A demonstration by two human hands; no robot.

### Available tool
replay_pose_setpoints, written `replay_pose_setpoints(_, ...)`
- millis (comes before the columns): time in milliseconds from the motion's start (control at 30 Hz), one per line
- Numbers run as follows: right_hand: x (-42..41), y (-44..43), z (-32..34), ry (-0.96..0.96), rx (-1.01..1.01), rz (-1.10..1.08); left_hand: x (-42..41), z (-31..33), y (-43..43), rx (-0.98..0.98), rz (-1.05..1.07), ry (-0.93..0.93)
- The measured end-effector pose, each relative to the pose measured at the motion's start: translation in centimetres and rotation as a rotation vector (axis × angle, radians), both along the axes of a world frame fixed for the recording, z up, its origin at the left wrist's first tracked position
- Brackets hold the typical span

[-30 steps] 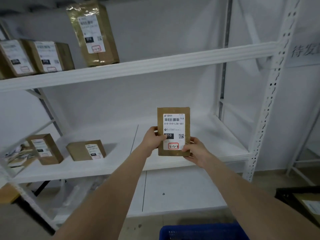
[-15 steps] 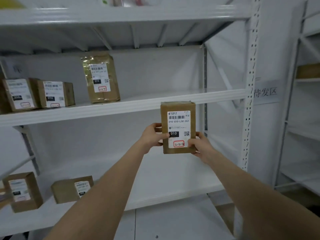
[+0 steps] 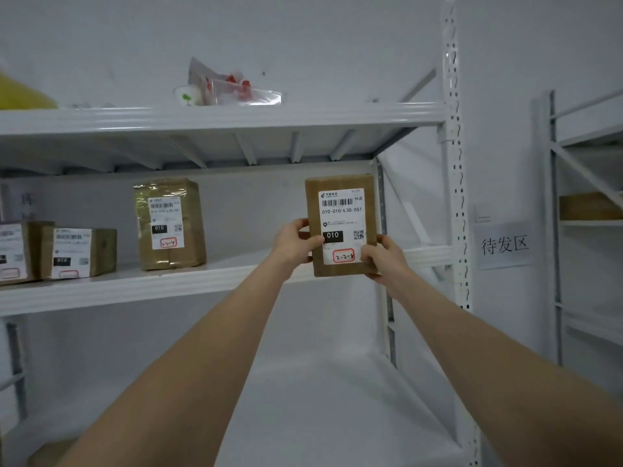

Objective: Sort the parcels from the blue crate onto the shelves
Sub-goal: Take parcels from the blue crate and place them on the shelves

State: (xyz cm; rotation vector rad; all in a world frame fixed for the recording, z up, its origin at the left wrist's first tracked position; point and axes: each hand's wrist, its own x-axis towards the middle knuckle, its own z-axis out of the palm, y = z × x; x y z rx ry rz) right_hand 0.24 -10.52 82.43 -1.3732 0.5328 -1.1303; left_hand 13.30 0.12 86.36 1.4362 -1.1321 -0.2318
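I hold a brown cardboard parcel point(image 3: 340, 210) upright in front of the right end of the middle shelf point(image 3: 168, 286). Its white label faces me, with a barcode, "010" and a red-boxed handwritten mark. My left hand point(image 3: 293, 242) grips its left edge, thumb on the front. My right hand point(image 3: 382, 257) grips its lower right corner. The parcel's bottom hangs at about the level of the shelf's front lip. The blue crate is out of view.
Three labelled parcels stand on the middle shelf: a tall taped one point(image 3: 168, 224) and two lower ones point(image 3: 81, 252) point(image 3: 17, 252) at the left. Plastic-wrapped items point(image 3: 229, 87) lie on the top shelf. A perforated white upright point(image 3: 455, 170) stands right, beside a paper sign point(image 3: 504, 246).
Both hands have lifted the parcel from the lower shelf's height up to the middle shelf. My view has tilted upward, so the blue crate and the lower parcels have left the frame.
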Motion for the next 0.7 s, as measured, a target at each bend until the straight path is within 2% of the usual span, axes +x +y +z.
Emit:
replay_pose_setpoints(233,-1.6,-7.3,3.0,0.042,-0.155,-0.033,-2.2,2.4,-7.7,-0.045,0.134,-0.005)
replay_pose_setpoints(467,-0.7,-12.8,2.1,0.163,-0.328,-0.092,-2.2,2.2,-13.0,-0.01,0.311,-0.044)
replay_pose_setpoints(700,1.2,-15.9,1.4,0.281,-0.411,-0.182,-1.4,1.5,-15.6,0.049,0.353,-0.087)
